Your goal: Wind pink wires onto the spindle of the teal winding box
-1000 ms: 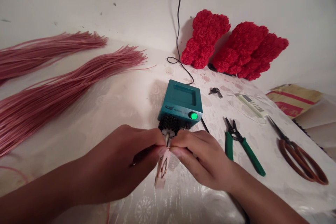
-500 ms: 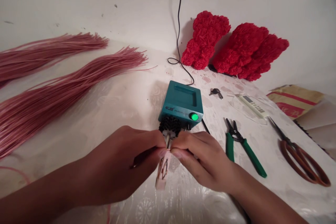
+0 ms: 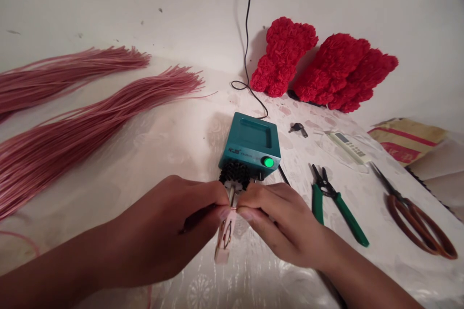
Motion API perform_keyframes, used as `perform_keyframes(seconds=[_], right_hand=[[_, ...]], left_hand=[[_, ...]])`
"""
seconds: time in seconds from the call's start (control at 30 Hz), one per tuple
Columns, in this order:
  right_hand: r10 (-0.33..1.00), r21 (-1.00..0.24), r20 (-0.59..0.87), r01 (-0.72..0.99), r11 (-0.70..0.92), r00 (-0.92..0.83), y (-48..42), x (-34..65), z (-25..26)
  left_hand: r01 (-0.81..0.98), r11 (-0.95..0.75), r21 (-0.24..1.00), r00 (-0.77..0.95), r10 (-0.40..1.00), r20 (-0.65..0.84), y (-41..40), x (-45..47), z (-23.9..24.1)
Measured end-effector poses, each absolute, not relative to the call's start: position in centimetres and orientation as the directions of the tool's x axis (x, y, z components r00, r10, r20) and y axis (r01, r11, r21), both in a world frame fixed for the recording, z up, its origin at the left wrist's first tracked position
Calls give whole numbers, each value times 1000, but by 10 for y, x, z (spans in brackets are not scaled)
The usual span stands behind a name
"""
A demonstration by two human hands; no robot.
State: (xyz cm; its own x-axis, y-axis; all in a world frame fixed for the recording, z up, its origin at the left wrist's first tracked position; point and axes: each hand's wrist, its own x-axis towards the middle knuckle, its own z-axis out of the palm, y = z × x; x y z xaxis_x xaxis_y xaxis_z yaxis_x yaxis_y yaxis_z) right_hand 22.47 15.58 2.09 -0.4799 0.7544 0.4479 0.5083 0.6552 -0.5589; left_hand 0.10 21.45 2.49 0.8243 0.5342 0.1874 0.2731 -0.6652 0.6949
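Observation:
My left hand (image 3: 170, 224) and my right hand (image 3: 279, 219) meet fingertip to fingertip just in front of a small teal machine (image 3: 251, 142) with a lit green button (image 3: 268, 162). Both hands are closed in a pinch on a thin pink strand at the machine's black toothed spool (image 3: 235, 175) and its short metal shaft. A pale pink clothes peg (image 3: 224, 239) hangs below my fingertips. A black cord (image 3: 247, 34) runs from behind the machine up the wall.
Two long bundles of pink strands (image 3: 72, 128) lie at the left. Red rose-covered shapes (image 3: 326, 67) lean on the wall. To the right lie green-handled pliers (image 3: 337, 203), brown-handled scissors (image 3: 416, 217), a white remote (image 3: 348, 144), keys (image 3: 297, 128) and a striped paper bag (image 3: 406, 137).

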Motion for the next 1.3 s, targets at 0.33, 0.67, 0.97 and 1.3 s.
perform_keyframes(seconds=[0.33,0.67,0.97,1.3], right_hand=[[750,-562,474,497,661,-461,157,224,21],[819,-569,571,741,356,46,166,252,17],[885,-532,464,812,239,44,180,268,4],[902,-550,432,800,240,26,181,268,2]], left_hand=[[289,-645,707,814,555,174,216,1,23],[317,-575,754,748,640,174,216,0,29],[394,-569,722,670,716,198,226,-3,26],[551,-573,607,606,775,180,261,-8,11]])
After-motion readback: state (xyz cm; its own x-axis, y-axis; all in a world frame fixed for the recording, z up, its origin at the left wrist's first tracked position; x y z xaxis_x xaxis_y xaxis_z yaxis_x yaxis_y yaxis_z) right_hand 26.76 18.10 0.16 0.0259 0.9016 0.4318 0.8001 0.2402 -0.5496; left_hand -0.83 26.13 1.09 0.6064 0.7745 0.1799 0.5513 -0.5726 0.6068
